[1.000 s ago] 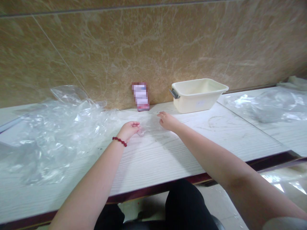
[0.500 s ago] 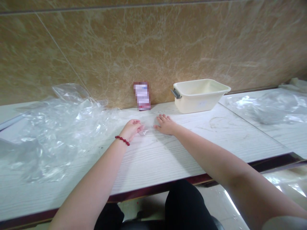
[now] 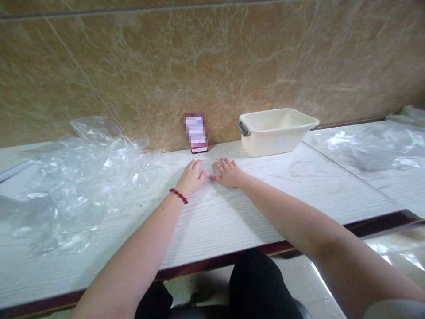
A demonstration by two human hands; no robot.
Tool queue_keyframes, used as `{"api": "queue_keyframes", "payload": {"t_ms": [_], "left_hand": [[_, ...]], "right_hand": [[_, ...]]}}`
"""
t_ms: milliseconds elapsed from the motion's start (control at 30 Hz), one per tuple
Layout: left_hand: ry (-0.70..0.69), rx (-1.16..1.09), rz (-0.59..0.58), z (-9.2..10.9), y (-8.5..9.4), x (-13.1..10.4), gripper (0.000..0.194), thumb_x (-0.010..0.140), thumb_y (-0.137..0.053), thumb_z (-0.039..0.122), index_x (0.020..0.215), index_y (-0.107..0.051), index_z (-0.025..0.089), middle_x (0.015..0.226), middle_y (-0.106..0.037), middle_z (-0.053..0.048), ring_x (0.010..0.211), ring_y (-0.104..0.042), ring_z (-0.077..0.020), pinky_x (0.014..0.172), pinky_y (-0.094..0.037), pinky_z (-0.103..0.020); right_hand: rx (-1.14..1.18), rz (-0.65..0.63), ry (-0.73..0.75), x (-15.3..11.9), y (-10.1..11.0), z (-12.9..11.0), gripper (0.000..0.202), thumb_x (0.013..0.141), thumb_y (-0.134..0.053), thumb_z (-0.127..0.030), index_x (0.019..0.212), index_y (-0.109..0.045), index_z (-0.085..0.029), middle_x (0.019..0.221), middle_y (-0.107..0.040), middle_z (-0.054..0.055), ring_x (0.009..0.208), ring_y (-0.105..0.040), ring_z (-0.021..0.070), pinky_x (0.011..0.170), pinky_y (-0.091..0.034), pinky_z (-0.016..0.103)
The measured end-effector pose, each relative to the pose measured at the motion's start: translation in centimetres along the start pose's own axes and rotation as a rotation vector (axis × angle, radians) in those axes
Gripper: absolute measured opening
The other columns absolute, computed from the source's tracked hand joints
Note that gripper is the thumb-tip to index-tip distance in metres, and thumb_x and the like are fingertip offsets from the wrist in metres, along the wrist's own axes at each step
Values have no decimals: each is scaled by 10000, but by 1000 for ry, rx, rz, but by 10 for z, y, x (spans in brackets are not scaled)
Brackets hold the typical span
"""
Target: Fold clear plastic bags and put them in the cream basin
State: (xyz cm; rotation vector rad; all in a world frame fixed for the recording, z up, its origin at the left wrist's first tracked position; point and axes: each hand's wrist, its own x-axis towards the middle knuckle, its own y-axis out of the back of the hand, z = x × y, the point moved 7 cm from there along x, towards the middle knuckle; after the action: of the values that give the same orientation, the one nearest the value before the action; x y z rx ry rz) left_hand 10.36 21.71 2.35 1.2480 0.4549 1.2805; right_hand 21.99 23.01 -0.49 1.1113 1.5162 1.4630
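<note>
My left hand [image 3: 191, 178], with a red bead bracelet [image 3: 178, 195] at the wrist, is lowered over the white wood-grain table, thumb apart from the fingers. To its right my right hand [image 3: 227, 173] lies flat with its fingers spread. Between and under the hands a small clear plastic bag [image 3: 208, 168] shows faintly against the tabletop; its edges are hard to make out. Both hands appear to press on it rather than grip it. Behind them a small dark-red upright object [image 3: 195, 131] with a blurred face leans on the wall.
A heap of crumpled clear plastic bags [image 3: 89, 181] covers the table's left side. At the back right stands a cream plastic tub [image 3: 275, 137] with a grey handle clip. More clear plastic [image 3: 381, 146] lies at far right. The marble-patterned wall [image 3: 212, 66] bounds the table behind.
My left hand has let go of the plastic bag's edge, turned palm down and moved slightly right towards my right hand, its fingers opening. My right hand has stayed nearly in place.
</note>
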Motion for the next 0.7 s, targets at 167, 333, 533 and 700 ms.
{"api": "queue_keyframes", "payload": {"t_ms": [167, 333, 533, 700], "left_hand": [[-104, 262, -346, 16, -28, -10, 464, 816, -198, 357, 1240, -283, 187, 1324, -252, -55, 1216, -171, -207, 964, -105, -458], [-8, 287, -425, 3, -31, -14, 569, 777, -153, 519, 1276, -185, 248, 1357, -137, -51, 1230, -96, -239, 930, -51, -530], [-5, 275, -441, 3, -27, -15, 654, 725, -127, 610, 1276, -174, 262, 1360, -120, -64, 1230, -84, -248, 919, -44, -542], [-4, 278, -431, 5, -26, -16, 655, 722, -122, 616, 1273, -186, 267, 1359, -130, -62, 1228, -88, -255, 919, -55, -539]], "right_hand": [[35, -42, -22, 0, -1, 4, 574, 793, -176, -476, 1289, -180, -187, 1349, -128, 94, 1221, -85, 263, 945, -77, 471], [80, -132, -171, -4, -3, 17, 570, 778, -129, -518, 1293, -106, -275, 1365, -49, 19, 1222, -10, 280, 893, -2, 572], [40, -215, -430, -10, -2, 50, 562, 779, -119, -531, 1290, -52, -307, 1366, 16, 11, 1212, 71, 299, 830, 50, 628], [-28, -127, -452, -17, 24, 70, 570, 781, -264, -472, 1270, -225, -181, 1307, -211, 143, 1192, -128, 314, 878, -138, 544]]}}
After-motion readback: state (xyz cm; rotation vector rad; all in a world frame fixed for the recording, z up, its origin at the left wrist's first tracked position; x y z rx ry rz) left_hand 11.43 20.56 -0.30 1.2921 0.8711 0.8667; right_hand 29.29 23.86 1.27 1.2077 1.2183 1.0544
